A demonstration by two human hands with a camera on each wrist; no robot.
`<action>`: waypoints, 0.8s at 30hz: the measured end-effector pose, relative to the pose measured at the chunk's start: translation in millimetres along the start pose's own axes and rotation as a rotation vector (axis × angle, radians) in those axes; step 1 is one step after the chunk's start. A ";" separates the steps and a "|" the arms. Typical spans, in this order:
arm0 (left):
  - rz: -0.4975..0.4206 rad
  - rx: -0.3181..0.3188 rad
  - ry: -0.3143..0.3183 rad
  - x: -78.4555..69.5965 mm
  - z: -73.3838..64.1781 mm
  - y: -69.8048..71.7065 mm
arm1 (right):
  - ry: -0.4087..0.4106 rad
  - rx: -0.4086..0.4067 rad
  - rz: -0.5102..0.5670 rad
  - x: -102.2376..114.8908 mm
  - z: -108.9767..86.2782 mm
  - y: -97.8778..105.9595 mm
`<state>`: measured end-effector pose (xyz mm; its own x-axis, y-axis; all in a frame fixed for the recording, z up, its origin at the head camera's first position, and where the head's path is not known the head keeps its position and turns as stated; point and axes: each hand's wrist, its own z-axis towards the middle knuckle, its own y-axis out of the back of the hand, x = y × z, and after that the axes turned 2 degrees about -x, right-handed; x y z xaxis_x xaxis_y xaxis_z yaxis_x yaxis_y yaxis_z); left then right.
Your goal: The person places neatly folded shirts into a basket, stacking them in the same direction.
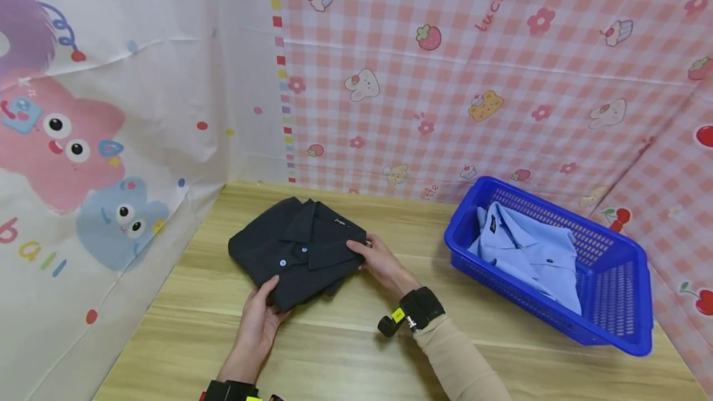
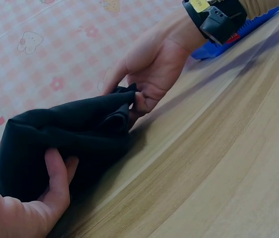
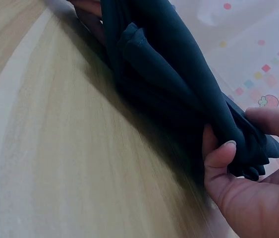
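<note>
A folded black shirt [image 1: 289, 246], its collar and pale buttons facing up, is held at its near edge by both hands. My left hand [image 1: 257, 325] grips the near-left corner, thumb on top and fingers beneath. At the collar end on the right, my right hand [image 1: 384, 265] pinches the shirt's edge between thumb and fingers. In the left wrist view, the near side of the black shirt [image 2: 65, 134] shows its folded layers tilted up from the wooden table. The right wrist view shows the right hand [image 3: 258, 173] around the layered edge.
On the right stands a blue plastic basket [image 1: 618, 339] with perforated sides. A folded light blue shirt [image 1: 535, 252] lies in its left part. Patterned cloth walls [image 1: 390, 48] enclose the wooden table [image 1: 334, 357] at the back and sides.
</note>
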<state>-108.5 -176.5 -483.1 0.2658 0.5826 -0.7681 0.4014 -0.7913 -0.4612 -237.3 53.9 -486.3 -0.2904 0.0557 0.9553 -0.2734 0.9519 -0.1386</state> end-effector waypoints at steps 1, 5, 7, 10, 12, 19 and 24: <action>0.000 0.011 0.006 -0.7 0.0 0.2 | -0.003 0.001 -0.005 0.0 -0.4 0.4; 0.010 0.046 0.026 -2.8 0.6 1.3 | -0.003 0.000 -0.025 0.4 -1.8 1.6; 0.008 0.050 0.032 -3.0 1.0 1.8 | 0.003 -0.004 -0.035 0.4 -2.4 1.9; 0.004 0.059 0.031 -3.0 1.4 2.4 | 0.013 -0.010 -0.043 0.2 -2.9 1.8; 0.006 0.065 0.027 -3.1 1.9 2.4 | 0.019 -0.017 -0.042 -0.2 -3.2 1.5; 0.058 0.069 0.014 -2.7 2.1 1.9 | 0.050 -0.036 -0.015 -1.5 -3.8 -1.2; 0.063 0.094 -0.008 -1.0 0.5 1.4 | 0.087 -0.035 0.015 -1.2 -4.8 -2.6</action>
<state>-108.7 -178.2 -483.2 0.2805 0.5303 -0.8001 0.3004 -0.8402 -0.4515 -231.8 52.9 -485.8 -0.2128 0.0950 0.9725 -0.2372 0.9605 -0.1457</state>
